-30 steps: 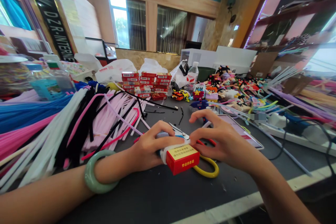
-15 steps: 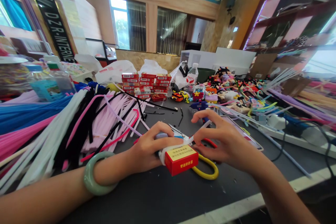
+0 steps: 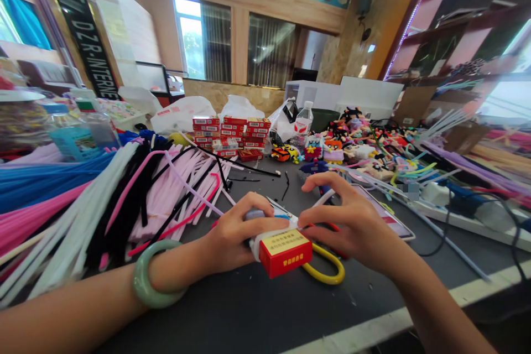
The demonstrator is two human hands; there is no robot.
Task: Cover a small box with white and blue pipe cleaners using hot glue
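Observation:
My left hand (image 3: 236, 227), with a jade-green bangle at the wrist, grips a red and yellow cigarette pack (image 3: 286, 260) from its left side. A white pipe cleaner (image 3: 255, 246) wraps around the pack's left end and across its top edge. At the pack's upper right corner, the thumb and index finger of my right hand (image 3: 348, 218) pinch this strip; its loose end sticks up behind those fingers. Scissors with a yellow handle loop (image 3: 338, 274) lie on the table behind the pack, partly covered by my hands.
Bundles of pipe cleaners (image 3: 62, 227) in several colours spread over the left side. Stacked red packs (image 3: 232, 133) stand at the back, near a blue glue gun (image 3: 313, 168). Small plush-like figures (image 3: 357, 146) pile up at the back right. A phone-like device (image 3: 385, 213) lies beyond my right hand.
My right fingers have moved slightly left and down along the white pipe cleaner, closer to the pack's top edge. My left hand has kept its hold almost unmoved.

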